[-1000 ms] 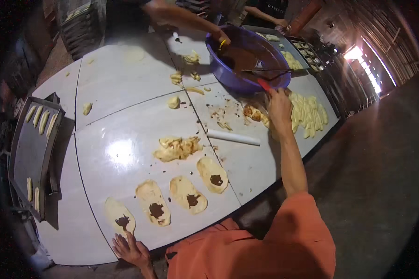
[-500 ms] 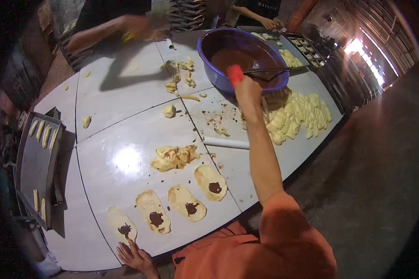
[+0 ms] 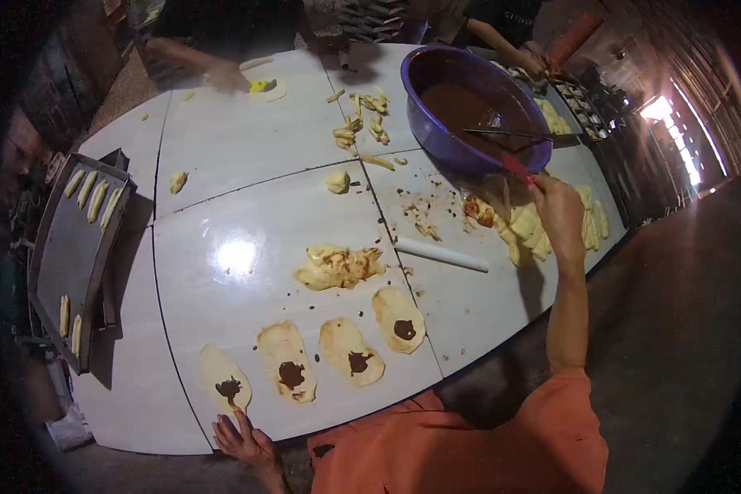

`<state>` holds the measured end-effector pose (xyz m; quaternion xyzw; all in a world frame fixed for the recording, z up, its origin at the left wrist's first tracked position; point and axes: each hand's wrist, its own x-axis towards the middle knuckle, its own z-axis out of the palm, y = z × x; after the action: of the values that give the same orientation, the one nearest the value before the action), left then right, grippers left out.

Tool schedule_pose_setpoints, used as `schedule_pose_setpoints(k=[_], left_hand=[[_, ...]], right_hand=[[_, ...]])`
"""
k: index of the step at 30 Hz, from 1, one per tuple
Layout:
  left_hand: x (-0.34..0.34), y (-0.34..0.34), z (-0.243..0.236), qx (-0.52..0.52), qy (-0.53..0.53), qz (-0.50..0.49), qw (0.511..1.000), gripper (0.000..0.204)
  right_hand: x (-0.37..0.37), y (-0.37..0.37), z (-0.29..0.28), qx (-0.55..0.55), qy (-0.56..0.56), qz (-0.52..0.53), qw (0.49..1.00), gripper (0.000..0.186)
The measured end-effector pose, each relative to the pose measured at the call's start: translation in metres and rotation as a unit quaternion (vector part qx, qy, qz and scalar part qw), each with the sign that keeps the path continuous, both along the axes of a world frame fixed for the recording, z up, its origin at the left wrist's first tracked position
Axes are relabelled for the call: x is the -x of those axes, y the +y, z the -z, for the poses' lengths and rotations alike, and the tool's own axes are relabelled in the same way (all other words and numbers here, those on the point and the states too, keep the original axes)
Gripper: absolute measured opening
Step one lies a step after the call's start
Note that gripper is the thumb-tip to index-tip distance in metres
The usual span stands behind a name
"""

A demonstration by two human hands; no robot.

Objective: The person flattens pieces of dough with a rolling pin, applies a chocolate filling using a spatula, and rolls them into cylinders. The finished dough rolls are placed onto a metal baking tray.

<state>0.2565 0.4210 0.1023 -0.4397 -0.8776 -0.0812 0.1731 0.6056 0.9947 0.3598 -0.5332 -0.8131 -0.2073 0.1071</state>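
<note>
My right hand (image 3: 558,210) is closed on a red spatula (image 3: 516,167) at the near right rim of a purple basin (image 3: 436,136), which holds brown chocolate-coloured filling (image 3: 457,107). On the near left, my left hand (image 3: 243,438) lies with fingers spread, its fingertips at the lower end of the leftmost flat dough piece (image 3: 214,362). To its right are three more flattened pieces: one dough oval (image 3: 276,339), another oval (image 3: 337,333) and the rightmost oval (image 3: 393,305). Each of these pieces carries a dark dollop near its lower end.
Beyond the ovals sits a streaked dough lump (image 3: 337,267). A white rolling pin (image 3: 441,254) lies right of it, near piled dough pieces (image 3: 531,235). At left stands a metal tray (image 3: 74,235) with dough sticks. Across the table, a co-worker's hand (image 3: 226,78) works beside flat dough.
My right hand and the red spatula have moved right and nearer, from over the basin to its near right rim. My left hand stays by the leftmost piece. The view has shifted slightly.
</note>
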Motion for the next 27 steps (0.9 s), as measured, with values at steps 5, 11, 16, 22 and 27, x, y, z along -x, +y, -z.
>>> schedule_pose_setpoints(k=[5, 11, 16, 22, 27], left_hand=[[-0.003, 0.005, -0.011, 0.000, -0.026, -0.006, 1.000, 0.052], [-0.006, -0.001, -0.008, 0.012, -0.047, -0.027, 0.998, 0.048], [-0.006, 0.003, -0.011, -0.017, -0.088, -0.025, 0.996, 0.055], [-0.014, 0.003, -0.020, 0.039, -0.102, -0.074, 0.991, 0.057], [-0.018, 0.008, -0.022, 0.037, -0.120, -0.096, 0.987, 0.056]], right_hand=[[0.023, -0.019, 0.029, 0.242, 0.253, 0.057, 0.935, 0.027], [0.023, 0.003, 0.136, 0.075, 0.168, 0.049, 0.982, 0.032], [0.099, 0.037, 0.145, 0.071, 0.249, -0.112, 0.959, 0.030], [0.233, 0.093, 0.177, 0.161, 0.236, -0.228, 0.931, 0.028], [0.270, 0.119, 0.199, 0.167, 0.195, -0.218, 0.942, 0.024]])
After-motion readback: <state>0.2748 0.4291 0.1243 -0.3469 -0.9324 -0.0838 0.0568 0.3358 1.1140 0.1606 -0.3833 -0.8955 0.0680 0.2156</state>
